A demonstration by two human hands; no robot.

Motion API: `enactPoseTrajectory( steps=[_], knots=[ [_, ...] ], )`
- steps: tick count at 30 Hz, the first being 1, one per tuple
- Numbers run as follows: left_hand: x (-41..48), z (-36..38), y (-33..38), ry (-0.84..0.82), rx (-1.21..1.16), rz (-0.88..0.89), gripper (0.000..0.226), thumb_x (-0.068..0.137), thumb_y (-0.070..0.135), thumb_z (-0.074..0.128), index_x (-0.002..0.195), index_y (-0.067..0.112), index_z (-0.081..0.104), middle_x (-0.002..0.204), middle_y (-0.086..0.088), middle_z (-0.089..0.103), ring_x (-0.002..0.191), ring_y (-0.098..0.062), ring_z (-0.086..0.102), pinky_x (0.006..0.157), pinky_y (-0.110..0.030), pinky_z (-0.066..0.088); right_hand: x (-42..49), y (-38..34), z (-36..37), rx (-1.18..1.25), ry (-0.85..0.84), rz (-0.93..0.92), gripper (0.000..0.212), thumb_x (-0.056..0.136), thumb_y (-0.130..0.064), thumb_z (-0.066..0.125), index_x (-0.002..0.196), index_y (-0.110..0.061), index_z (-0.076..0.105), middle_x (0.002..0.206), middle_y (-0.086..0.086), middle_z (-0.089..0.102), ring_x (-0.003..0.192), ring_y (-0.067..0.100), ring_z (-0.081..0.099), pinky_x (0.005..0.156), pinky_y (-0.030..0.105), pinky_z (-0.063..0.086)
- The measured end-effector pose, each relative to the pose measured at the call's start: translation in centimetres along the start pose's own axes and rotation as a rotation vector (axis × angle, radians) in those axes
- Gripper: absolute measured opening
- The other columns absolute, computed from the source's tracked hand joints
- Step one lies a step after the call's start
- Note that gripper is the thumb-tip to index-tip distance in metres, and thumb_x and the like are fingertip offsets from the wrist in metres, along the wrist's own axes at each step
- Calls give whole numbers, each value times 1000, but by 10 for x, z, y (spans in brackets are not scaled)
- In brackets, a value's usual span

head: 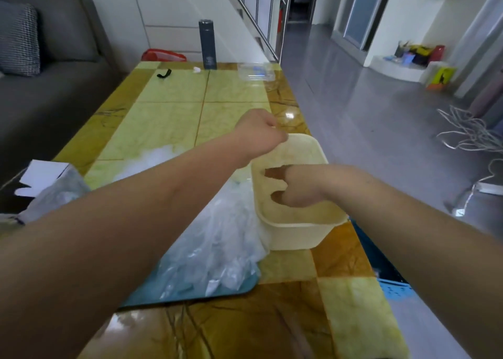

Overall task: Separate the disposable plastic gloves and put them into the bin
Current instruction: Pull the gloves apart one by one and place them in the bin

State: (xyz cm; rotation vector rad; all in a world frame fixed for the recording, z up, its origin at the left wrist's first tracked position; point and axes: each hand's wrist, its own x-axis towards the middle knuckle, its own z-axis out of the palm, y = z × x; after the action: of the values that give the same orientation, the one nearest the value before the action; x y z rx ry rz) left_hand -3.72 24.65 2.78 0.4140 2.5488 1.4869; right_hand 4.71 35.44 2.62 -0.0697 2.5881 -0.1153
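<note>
Gloves heaped on mat touching bin, likely for short transfers. Bin set near worktop right edge. Left grip curled over far rim, right grip curled inside bin; whether glove pinched cannot be told.

A home living room: grey sofa, stair railing, marble-patterned coffee table.
</note>
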Motion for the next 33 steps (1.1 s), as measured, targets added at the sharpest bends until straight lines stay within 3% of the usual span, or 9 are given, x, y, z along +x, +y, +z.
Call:
enactPoseTrajectory(
  steps=[3, 7, 13, 16, 20, 24, 27, 30, 33],
  knots=[
    [-23, -33, -11, 85, 22, 19, 22, 91, 24, 74, 111, 22, 68, 103, 7, 65, 85, -7, 62, 70, -19, 50, 23, -16, 5, -36, -46, 52, 69, 105, -48, 43, 162, -40, 6, 166, 1, 27, 136, 31, 48, 103, 40, 45],
    [-72, -68, -41, 101, 309, 105, 8, 91, 27, 71, 95, 21, 75, 92, 8, 72, 85, -12, 70, 69, -27, 59, 35, -29, 18, -66, -132, 84, 61, 106, -40, 45, 162, -28, 23, 161, 7, 38, 135, 30, 51, 104, 39, 44],
    [-100, -67, -106, -168, 777, -14, 56, 80, 57, 75, 128, 30, 61, 118, 7, 54, 109, -18, 59, 89, -35, 52, 21, -35, 0, 9, 94, 173, 52, 104, -21, 49, 154, -14, 41, 153, 11, 47, 129, 32, 56, 93, 35, 49],
    [-95, -57, -118, -97, 718, -13, 10, 88, 38, 67, 96, 32, 67, 96, 10, 60, 99, -22, 64, 76, -30, 49, 9, -34, -5, 103, 365, 146, 40, 97, -24, 52, 136, -21, 61, 138, 6, 60, 121, 30, 61, 98, 42, 53],
    [-96, -75, -115, 20, 573, 55, 19, 96, 34, 62, 87, 25, 76, 86, 7, 73, 83, -19, 67, 77, -35, 58, -18, -46, 0, 330, 604, -59, 31, 98, -19, 52, 122, -20, 72, 123, -3, 69, 112, 20, 63, 93, 33, 51],
    [-116, -116, -104, 111, 370, 107, 26, 97, 34, 64, 72, 25, 65, 77, 9, 69, 74, -11, 64, 71, -32, 52, -32, -72, 11, 616, 608, -199, 31, 95, -28, 66, 126, -22, 71, 121, -9, 69, 104, 7, 65, 88, 22, 48],
    [-138, -148, -84, 174, 148, 83, 23, 95, 30, 68, 79, 14, 72, 85, -10, 74, 87, -32, 67, 72, -34, 53, -34, -90, 14, 758, 594, -246, 61, 82, -40, 83, 137, -26, 62, 131, -9, 64, 115, 6, 62, 100, 30, 52],
    [-161, -165, -64, 113, -81, 60, 13, 99, 23, 68, 93, 13, 74, 81, -5, 79, 89, -29, 72, 84, -35, 55, -37, -101, 14, 918, 460, -313, 90, 64, -50, 92, 144, -27, 56, 135, -13, 63, 124, 1, 58, 106, 30, 49],
    [-179, -170, -59, 55, -191, 124, 14, 100, 15, 67, 99, 2, 70, 78, -13, 76, 77, -27, 73, 78, -33, 60, -43, -113, 13, 1152, 253, -371, 72, 63, -43, 91, 128, -22, 68, 115, -3, 76, 110, 8, 71, 102, 34, 53]
  ],
)
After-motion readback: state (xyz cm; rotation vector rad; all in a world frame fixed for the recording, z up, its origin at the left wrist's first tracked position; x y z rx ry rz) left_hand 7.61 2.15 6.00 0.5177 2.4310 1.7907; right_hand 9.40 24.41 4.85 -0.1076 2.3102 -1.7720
